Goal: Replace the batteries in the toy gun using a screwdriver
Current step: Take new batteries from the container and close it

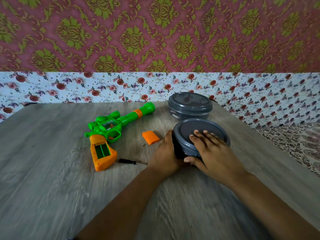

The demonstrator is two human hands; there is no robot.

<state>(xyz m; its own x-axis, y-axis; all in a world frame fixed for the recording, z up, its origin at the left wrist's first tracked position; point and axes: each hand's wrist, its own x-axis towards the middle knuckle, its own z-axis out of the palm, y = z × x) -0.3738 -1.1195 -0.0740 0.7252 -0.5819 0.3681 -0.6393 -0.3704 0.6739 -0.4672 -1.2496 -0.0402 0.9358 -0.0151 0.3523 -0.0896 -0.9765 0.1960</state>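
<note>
A green and orange toy gun [110, 129] lies on the wooden table [52, 170], its grip's battery compartment [102, 150] open and empty. The orange battery cover [150, 138] lies to its right, a tiny screw [143, 144] beside it. A small black screwdriver [131, 161] rests below the gun. My left hand [166, 153] grips the left side of the near grey round container [188, 134]. My right hand [211, 149] lies flat on its lid, thumb hooked under the rim. The container's contents are hidden.
A second grey lidded container [190, 105] stands just behind the first one. A floral cloth [86, 87] runs along the table's far edge below patterned wallpaper. A patterned bedspread [294, 144] lies past the table's right edge.
</note>
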